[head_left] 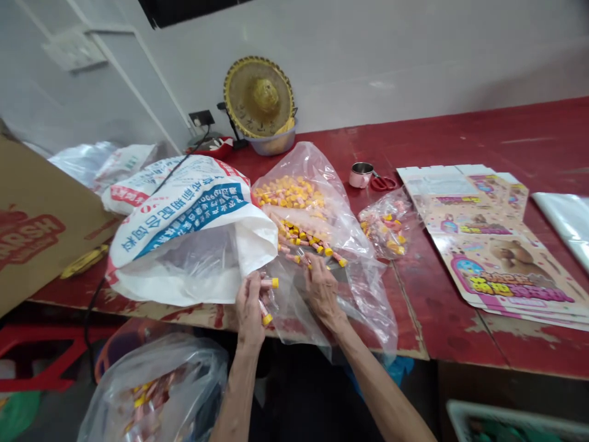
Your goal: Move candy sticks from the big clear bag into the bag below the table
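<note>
Presently | left fingers closed on yellow-capped tubes | right fingers over clear bag, grip unclear

Clock positions from centre. Left hand, 7 o'clock: its fingers hide parts of the yellow-capped sticks. Right hand, 5: fingertips obscured among sticks, grip undetermined. Forearms, 5 and 7: cropped by lower edge. Clear bag, between 7 and 8: base cut off, contents blurred. Cardboard box, 9: left side cropped. Dark panel, 11: top lost. Plastic sheets, 3: right side cropped. Crate, 4: cut off, contents unidentifiable.
</note>
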The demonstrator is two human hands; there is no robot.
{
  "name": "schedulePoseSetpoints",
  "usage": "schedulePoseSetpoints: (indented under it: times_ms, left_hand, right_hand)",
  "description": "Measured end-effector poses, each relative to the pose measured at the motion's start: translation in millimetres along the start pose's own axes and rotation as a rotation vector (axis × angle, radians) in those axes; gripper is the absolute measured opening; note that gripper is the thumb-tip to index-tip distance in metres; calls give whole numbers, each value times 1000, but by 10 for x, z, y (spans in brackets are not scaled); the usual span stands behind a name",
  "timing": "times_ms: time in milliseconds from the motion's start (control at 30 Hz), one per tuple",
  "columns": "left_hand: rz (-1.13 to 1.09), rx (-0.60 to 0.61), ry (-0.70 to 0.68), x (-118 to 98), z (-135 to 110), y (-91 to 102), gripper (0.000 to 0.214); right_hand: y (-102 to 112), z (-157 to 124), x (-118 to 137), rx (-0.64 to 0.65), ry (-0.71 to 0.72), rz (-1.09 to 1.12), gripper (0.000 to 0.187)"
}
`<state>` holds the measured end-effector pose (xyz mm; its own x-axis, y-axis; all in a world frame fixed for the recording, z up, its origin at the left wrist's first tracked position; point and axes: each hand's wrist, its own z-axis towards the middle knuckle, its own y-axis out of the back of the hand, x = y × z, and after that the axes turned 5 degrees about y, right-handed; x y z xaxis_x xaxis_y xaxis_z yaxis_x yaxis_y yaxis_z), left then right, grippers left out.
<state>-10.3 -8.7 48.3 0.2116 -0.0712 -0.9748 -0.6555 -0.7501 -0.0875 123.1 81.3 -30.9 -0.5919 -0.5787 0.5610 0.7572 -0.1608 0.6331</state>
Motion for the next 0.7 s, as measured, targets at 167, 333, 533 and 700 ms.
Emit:
schedulePoseSetpoints:
  times_ms: [167,333,533,700]
  left_hand:
    - [626,148,-510,391,92,-290,22]
    - [800,303,-606,420,244,-345,17]
    - [699,143,-654,370,190,-386,27]
    - [826,142,-659,430,80,-381,24]
  right_hand:
    - [128,-110,-146,21,32,-34,34]
    - [94,-72,-106,19,-6,1,33]
    - [101,-80,-132,-38,-32,22,34]
    - [57,-85,-129,-57,-37,35,33]
